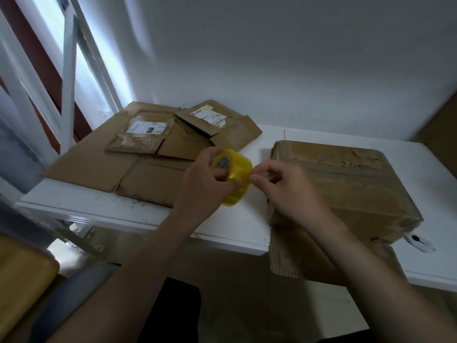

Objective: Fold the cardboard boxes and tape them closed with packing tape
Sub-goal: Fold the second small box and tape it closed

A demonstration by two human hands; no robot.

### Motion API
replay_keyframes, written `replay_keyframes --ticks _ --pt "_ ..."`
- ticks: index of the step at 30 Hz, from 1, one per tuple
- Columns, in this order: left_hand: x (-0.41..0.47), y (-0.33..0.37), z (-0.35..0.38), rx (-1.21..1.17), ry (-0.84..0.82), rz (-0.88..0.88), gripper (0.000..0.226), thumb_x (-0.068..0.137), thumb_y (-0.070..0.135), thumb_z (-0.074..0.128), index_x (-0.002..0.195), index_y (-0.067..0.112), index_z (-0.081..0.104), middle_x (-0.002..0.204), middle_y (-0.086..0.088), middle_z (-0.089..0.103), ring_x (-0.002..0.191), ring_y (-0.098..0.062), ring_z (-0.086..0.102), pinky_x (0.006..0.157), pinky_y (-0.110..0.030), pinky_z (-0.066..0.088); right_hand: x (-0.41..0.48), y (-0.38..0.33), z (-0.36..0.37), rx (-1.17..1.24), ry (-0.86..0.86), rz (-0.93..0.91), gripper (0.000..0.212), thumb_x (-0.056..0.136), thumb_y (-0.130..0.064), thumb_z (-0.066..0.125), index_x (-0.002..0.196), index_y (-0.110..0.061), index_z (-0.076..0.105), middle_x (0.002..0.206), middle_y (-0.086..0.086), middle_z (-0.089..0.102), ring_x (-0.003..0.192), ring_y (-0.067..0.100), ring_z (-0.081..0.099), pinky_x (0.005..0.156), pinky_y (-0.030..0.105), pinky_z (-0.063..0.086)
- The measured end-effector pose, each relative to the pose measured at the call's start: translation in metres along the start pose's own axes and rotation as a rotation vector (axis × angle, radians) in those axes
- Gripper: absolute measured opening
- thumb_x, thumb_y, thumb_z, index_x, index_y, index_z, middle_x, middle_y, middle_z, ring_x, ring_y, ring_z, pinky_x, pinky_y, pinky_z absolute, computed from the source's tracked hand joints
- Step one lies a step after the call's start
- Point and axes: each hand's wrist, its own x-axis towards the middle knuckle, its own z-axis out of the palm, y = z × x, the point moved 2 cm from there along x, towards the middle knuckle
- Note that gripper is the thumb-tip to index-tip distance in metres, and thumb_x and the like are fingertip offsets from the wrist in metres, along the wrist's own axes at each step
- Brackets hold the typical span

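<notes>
You hold one yellow roll of packing tape (237, 169) above the white worktop (99, 206). Your left hand (202, 184) grips it, fingers through the core. Your right hand (284, 186) pinches at its rim, apparently on the loose end. One folded box (346, 184) sits at the right, with a flap hanging over the front edge. Three flattened boxes lie at the left: one large sheet (99, 167) under two smaller ones (141, 137) (217, 125). Each smaller one has a white label with blurred print, and the left one reads "2-2" handwritten.
</notes>
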Motion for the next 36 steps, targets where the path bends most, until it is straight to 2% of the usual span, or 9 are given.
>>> replay_keyframes --ticks 4,7,11,17,22,27,30,34,36 --pt "0.028 -0.022 -0.027 0.325 -0.064 0.036 0.069 0.072 0.039 0.079 0.135 0.028 0.054 0.092 0.01 0.071 0.084 -0.018 0.069 0.07 -0.038 0.056 0.005 0.014 -0.001 -0.481 0.007 -0.091 0.027 0.093 -0.049 0.063 0.118 -0.038 0.066 0.127 -0.015 0.064 0.125 0.017 0.05 0.107 0.041 0.042" --pt "0.042 -0.04 -0.04 0.561 -0.072 0.036 0.059 0.081 0.031 0.076 0.136 0.032 0.054 0.081 0.019 0.058 0.082 -0.022 0.064 0.063 -0.028 0.044 0.005 0.018 -0.003 -0.675 -0.039 -0.059 0.037 0.095 -0.053 0.058 0.131 -0.042 0.06 0.144 -0.014 0.054 0.136 0.025 0.038 0.109 0.046 0.035" --pt "0.048 -0.057 -0.029 0.711 -0.163 -0.076 0.056 0.087 0.016 0.069 0.139 0.029 0.053 0.123 -0.003 0.067 0.107 -0.032 0.062 0.086 -0.043 0.054 0.004 0.023 -0.007 -0.686 -0.099 -0.002 0.044 0.096 -0.054 0.055 0.138 -0.042 0.055 0.149 -0.014 0.048 0.138 0.026 0.032 0.111 0.048 0.029" --pt "0.046 -0.046 0.004 0.838 -0.013 -0.014 0.035 0.099 0.028 0.055 0.131 0.014 0.059 0.12 -0.015 0.066 0.106 -0.035 0.06 0.092 -0.044 0.05 -0.005 0.036 -0.039 -0.381 -0.057 0.01 0.035 0.098 -0.034 0.061 0.133 -0.034 0.062 0.149 -0.01 0.048 0.135 0.019 0.042 0.11 0.036 0.038" --pt "0.034 0.019 0.069 0.415 -0.187 0.043 0.045 0.104 0.027 0.054 0.148 0.017 0.049 0.147 -0.003 0.055 0.134 -0.024 0.051 0.101 -0.027 0.037 -0.014 0.073 -0.107 -0.411 0.189 0.206 0.03 0.1 -0.029 0.055 0.128 -0.027 0.066 0.136 -0.001 0.062 0.117 0.025 0.059 0.104 0.042 0.048" --pt "0.038 0.064 0.13 0.06 -0.232 -0.232 0.083 0.094 0.045 0.06 0.161 0.015 0.02 0.158 -0.007 0.041 0.14 -0.029 0.043 0.105 -0.033 0.038 -0.032 0.118 -0.158 -0.53 0.168 0.557 0.048 0.098 -0.043 0.052 0.141 -0.024 0.045 0.146 0.014 0.042 0.132 0.045 0.034 0.105 0.054 0.038" --pt "0.041 0.073 0.146 0.233 -0.248 -0.266 0.066 0.099 0.035 0.057 0.154 0.005 0.033 0.149 -0.012 0.046 0.132 -0.03 0.048 0.092 -0.03 0.036 -0.031 0.138 -0.168 -0.416 0.103 0.647 0.069 0.095 -0.051 0.055 0.152 -0.022 0.029 0.149 0.016 0.041 0.134 0.044 0.039 0.109 0.052 0.04" --pt "0.044 0.079 0.151 0.306 -0.165 -0.227 0.018 0.097 0.023 0.052 0.104 0.009 0.062 0.105 -0.01 0.063 0.09 -0.027 0.06 0.084 -0.04 0.05 -0.025 0.141 -0.174 -0.343 0.122 0.545 0.08 0.089 -0.054 0.06 0.154 -0.032 0.019 0.14 0.013 0.052 0.121 0.04 0.055 0.099 0.052 0.05" --pt "0.047 0.097 0.145 0.299 -0.067 -0.131 0.032 0.096 0.018 0.053 0.127 0.009 0.056 0.12 -0.009 0.06 0.11 -0.032 0.059 0.089 -0.037 0.046 -0.024 0.129 -0.183 -0.334 0.201 0.455 0.083 0.09 -0.052 0.064 0.155 -0.039 0.013 0.139 0.012 0.05 0.119 0.04 0.056 0.097 0.05 0.052"
